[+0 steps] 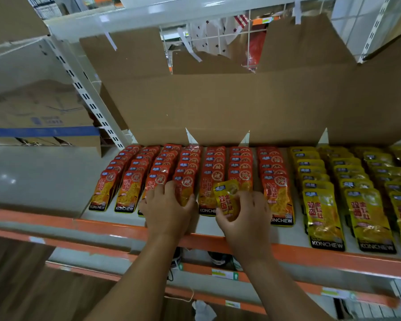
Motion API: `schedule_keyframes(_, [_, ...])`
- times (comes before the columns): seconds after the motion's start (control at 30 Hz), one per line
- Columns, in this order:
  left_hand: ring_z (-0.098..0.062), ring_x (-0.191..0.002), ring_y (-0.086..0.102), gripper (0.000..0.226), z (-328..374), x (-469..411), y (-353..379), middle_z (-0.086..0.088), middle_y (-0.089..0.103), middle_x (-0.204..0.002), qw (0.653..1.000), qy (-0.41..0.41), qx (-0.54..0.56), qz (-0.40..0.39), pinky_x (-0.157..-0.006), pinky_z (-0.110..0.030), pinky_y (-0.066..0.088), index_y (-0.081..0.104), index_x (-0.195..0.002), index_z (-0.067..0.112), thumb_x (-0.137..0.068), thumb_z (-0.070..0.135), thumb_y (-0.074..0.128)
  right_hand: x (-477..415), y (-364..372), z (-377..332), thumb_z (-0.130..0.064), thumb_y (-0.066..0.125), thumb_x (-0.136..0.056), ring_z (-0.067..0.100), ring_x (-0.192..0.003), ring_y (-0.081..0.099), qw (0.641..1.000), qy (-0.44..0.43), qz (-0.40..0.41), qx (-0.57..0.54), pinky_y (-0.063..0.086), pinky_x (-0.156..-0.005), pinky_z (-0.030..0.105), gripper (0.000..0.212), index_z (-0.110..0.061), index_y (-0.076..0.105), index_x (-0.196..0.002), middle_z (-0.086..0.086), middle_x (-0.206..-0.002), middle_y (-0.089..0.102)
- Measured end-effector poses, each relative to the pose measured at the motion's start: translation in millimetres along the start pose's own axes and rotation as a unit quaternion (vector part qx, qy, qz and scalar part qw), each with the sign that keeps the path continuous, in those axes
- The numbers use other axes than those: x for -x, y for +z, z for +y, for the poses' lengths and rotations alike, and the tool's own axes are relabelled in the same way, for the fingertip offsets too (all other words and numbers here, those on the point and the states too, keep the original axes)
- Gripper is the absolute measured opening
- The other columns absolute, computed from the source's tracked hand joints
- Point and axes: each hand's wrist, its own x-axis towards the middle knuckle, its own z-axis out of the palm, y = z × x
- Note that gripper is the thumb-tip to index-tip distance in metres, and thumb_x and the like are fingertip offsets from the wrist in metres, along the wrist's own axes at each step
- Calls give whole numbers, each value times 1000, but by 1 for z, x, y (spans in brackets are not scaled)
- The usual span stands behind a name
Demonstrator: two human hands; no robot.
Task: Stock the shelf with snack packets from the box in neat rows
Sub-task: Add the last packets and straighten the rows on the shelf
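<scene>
Head view: a single yellow snack packet (227, 198), a glossy, crinkled foil pouch printed with red characters, sits just below the frame's centre, toward 6 o'clock. The right hand (245, 218) pinches it between thumb and curled fingers, and it is tilted above the front of the red rows. At its 9 o'clock the left hand (167, 205) lies with fingers spread and nearly flat on the front pouches of two neighbouring red rows, grasping nothing.

The red packets (215, 167) are shiny flat pouches that overlap like shingles in straight rows running back toward 12 o'clock. Each visible front pouch ends in a black KONCHEW band. At 3 o'clock, yellow rows (322, 181) of the same pouch shape lie in the same overlapping way.

All rest on a smooth pale grey shelf (44, 181) with an orange metal front beam (102, 225). Behind the rows, at 12 o'clock, stands a large brown cardboard box (218, 100) with matte walls and raised flaps. A white slotted steel upright (86, 98) slants at 10 o'clock.
</scene>
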Motion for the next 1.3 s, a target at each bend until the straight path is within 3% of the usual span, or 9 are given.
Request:
schedule_keyframes(0.2, [-32, -116, 56, 66, -2, 0, 1, -4, 65, -121, 1000, 2, 1, -1, -92, -50, 42, 60, -128, 24, -81, 69, 67, 1, 1, 1, -45, 79, -74, 25, -96, 55, 1000, -1, -1, 11, 51, -81, 45, 46, -17, 60, -105, 2, -104, 54])
schedule_keyframes(0.53, [-32, -116, 55, 66, -4, -1, 5, -4, 64, -122, 1000, 1, 9, -3, -93, -50, 42, 59, -130, 23, -82, 67, 68, 1, 2, 1, -47, 78, -76, 24, -101, 55, 1000, 2, -21, 16, 51, -86, 47, 47, -20, 58, -109, 1, -108, 53])
schedule_keyframes(0.8, [-31, -120, 53, 66, -6, -1, 7, -3, 62, -127, 1000, 2, 16, -8, -98, -50, 40, 56, -134, 25, -85, 68, 64, 0, 2, 0, -55, 64, -77, 25, -100, 54, 1000, 0, -17, 9, 50, -85, 47, 47, -19, 58, -107, 1, -106, 53])
schedule_keyframes(1.0, [-31, -118, 54, 67, -6, 0, 6, -4, 62, -125, 1000, 8, 23, -5, -95, -50, 39, 57, -133, 24, -84, 69, 65, 0, 2, 0, -43, 82, -75, 25, -99, 55, 1000, -1, -9, 20, 51, -84, 48, 46, -18, 59, -106, 2, -106, 54])
schedule_keyframes(1.3, [-30, -110, 56, 59, -11, 2, 11, -4, 64, -118, 992, 75, 90, 43, -90, -50, 43, 64, -126, 21, -85, 63, 55, -1, 5, -4, -43, 81, -75, 25, -101, 55, 1000, 7, 1, 30, 51, -87, 49, 46, -19, 59, -107, 1, -107, 54])
